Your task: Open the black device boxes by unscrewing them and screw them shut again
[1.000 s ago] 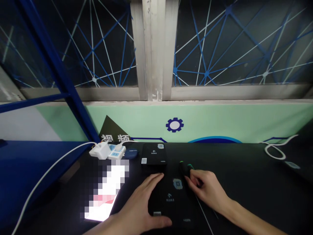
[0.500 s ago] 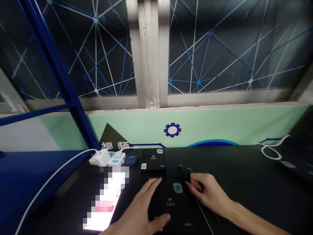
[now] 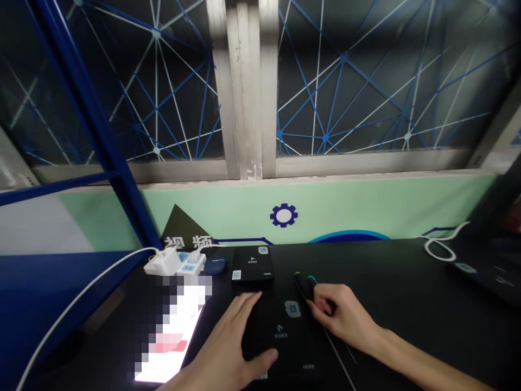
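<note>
A black box [image 3: 287, 343] with a foil-like sticker and small white print lies flat in front of me. My left hand [image 3: 234, 339] rests along its left side, with the thumb over its top and the fingers stretched forward. Right of the box are two screwdrivers, with dark green-tipped handles and long thin shafts pointing towards me. My right hand [image 3: 340, 309] is closed at the right screwdriver [image 3: 312, 281], with its fingers curled at the handle. The left screwdriver [image 3: 300, 282] lies close beside the fingertips. The curled fingers partly hide the grip.
Behind the box sits a smaller black box [image 3: 252, 264]. To its left are a dark blue rounded object [image 3: 214, 265], a white power strip [image 3: 191, 263] with plugs, and a lit screen [image 3: 171, 342]. At the right lie a white cable [image 3: 439, 250] and another black box [image 3: 488, 277].
The view has shifted slightly, so the scene sits a little further left. Both hands keep nearly the same pose at the box and the screwdrivers.
</note>
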### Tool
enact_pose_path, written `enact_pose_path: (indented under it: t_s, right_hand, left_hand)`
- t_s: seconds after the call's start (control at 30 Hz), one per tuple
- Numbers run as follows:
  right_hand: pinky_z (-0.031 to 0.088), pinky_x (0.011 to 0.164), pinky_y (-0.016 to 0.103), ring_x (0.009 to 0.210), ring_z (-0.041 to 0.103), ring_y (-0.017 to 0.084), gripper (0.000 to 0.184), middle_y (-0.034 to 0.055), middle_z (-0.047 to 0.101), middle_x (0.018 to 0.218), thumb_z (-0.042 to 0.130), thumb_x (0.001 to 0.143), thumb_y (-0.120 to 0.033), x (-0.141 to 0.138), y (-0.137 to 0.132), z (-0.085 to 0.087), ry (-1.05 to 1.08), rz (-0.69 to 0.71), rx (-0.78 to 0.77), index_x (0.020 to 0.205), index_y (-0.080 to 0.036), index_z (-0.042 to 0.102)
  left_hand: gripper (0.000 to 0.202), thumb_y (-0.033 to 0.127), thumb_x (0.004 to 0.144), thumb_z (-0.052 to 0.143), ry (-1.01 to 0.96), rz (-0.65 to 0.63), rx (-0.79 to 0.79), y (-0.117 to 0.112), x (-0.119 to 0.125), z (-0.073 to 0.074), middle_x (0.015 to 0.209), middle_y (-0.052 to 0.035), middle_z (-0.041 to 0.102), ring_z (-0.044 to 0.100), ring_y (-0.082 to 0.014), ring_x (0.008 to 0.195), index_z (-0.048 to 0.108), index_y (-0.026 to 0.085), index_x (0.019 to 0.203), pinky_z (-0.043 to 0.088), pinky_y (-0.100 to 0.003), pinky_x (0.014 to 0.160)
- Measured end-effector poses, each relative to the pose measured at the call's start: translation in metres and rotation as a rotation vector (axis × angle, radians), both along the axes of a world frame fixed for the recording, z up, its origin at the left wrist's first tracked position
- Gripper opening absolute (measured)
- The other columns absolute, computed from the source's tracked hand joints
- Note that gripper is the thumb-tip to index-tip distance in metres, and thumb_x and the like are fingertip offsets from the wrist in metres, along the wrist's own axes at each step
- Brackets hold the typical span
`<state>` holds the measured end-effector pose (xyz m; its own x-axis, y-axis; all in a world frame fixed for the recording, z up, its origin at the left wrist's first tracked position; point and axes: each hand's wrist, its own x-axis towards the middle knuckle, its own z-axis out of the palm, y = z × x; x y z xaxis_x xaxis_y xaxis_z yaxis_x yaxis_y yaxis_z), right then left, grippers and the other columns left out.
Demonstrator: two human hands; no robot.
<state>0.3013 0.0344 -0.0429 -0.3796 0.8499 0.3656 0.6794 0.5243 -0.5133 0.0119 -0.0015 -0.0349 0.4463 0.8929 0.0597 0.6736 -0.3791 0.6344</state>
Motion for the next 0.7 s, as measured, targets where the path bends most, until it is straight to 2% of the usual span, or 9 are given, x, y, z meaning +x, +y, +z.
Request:
enact_pose_path:
  t_s: [0.1,0.23,0.37,0.7]
  right_hand:
    - [0.026,0.052,0.025,0.052,0.035,0.01,0.036,-0.0043,0.041,0.056,0.052,0.087,-0.022,-0.0004,0.0004,-0.0008,0.008,-0.001,0.008,0.059,-0.021,0.03]
    - [0.026,0.053,0.025,0.052,0.034,0.01,0.037,-0.0047,0.04,0.056,0.053,0.087,-0.023,-0.0006,0.0002,-0.0012,0.007,-0.007,0.021,0.059,-0.021,0.03]
    - [0.026,0.052,0.024,0.051,0.033,0.01,0.038,-0.0052,0.038,0.055,0.053,0.089,-0.025,-0.0016,0.0003,0.0008,0.019,-0.005,0.01,0.059,-0.021,0.03]
    - [0.028,0.053,0.024,0.052,0.033,0.01,0.041,-0.0049,0.039,0.056,0.051,0.092,-0.03,-0.0016,-0.0011,0.0008,0.019,0.003,-0.017,0.059,-0.021,0.029]
  left_hand:
    - [0.082,0.06,0.082,0.064,0.016,0.031,-0.007,0.0006,0.0,0.0007,0.155,-0.0095,0.031,0.029,-0.0362,0.142,0.031,0.029,0.15,0.031,-0.057,0.113]
    - [0.075,0.058,0.08,0.066,-0.004,0.008,0.057,0.0022,-0.0003,-0.0006,0.15,-0.0088,0.04,0.039,-0.035,0.136,0.04,0.03,0.144,0.038,-0.054,0.11]
    - [0.072,0.058,0.078,0.069,-0.036,0.006,0.073,0.0037,-0.0023,-0.0038,0.147,-0.0091,0.043,0.041,-0.035,0.134,0.045,0.03,0.14,0.04,-0.053,0.108]
    - [0.08,0.054,0.071,0.074,-0.023,0.033,0.088,0.0033,-0.0009,-0.0021,0.15,-0.0099,0.04,0.041,-0.0355,0.134,0.045,0.028,0.141,0.038,-0.052,0.11]
